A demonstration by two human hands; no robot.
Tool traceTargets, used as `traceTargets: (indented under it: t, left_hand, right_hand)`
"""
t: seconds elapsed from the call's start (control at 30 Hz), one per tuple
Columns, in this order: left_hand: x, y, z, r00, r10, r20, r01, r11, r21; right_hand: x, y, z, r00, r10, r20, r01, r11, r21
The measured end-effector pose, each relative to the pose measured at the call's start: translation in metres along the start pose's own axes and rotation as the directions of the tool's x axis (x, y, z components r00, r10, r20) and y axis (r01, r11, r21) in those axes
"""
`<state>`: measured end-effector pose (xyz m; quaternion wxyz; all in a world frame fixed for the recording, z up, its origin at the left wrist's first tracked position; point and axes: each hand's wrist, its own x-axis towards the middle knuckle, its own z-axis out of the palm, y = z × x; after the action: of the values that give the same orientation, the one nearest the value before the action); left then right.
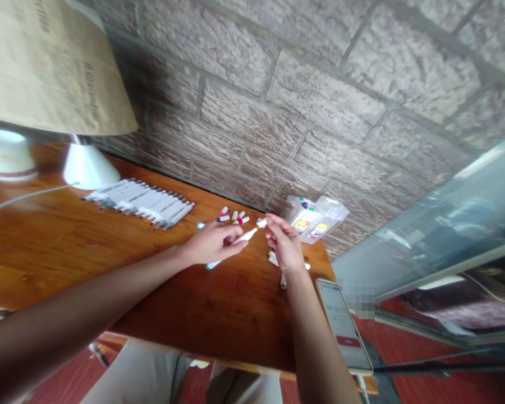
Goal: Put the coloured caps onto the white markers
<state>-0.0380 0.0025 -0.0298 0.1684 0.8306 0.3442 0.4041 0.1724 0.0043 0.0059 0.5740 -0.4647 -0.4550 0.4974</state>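
Observation:
My left hand [214,242] is closed around a white marker [244,238] that has a green end at its lower left. Between the fingertips of my right hand [285,244] is a small white marker cap [261,223], right by the marker's upper tip. Loose caps [239,217] with coloured ends lie on the table just beyond my left hand. More white pieces [273,258] lie under and around my right hand, partly hidden by it. To the left, a row of white and grey markers [141,202] lies side by side.
A clear plastic case [317,217] stands by the brick wall at the table's right corner. A phone [343,325] lies along the right edge. A lamp [88,163] and a white cup [8,154] stand at the far left, with a cable [29,196] running across the wooden table [151,297].

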Motion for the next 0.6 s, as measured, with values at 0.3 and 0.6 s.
traceTargets:
  t: [0.3, 0.6]
  left_hand:
    - [-0.0004, -0.0028, 0.0006, 0.999, -0.039, -0.004, 0.039, 0.999, 0.013]
    - [-0.0009, -0.0042, 0.0012, 1.000, -0.030, 0.006, 0.029, 0.999, 0.027]
  right_hand:
    - [-0.0025, 0.0041, 0.0023, 0.996, 0.022, 0.086, -0.012, 0.994, -0.109]
    - [-0.0044, 0.0009, 0.0041, 0.996, -0.012, 0.094, 0.023, 0.992, -0.124]
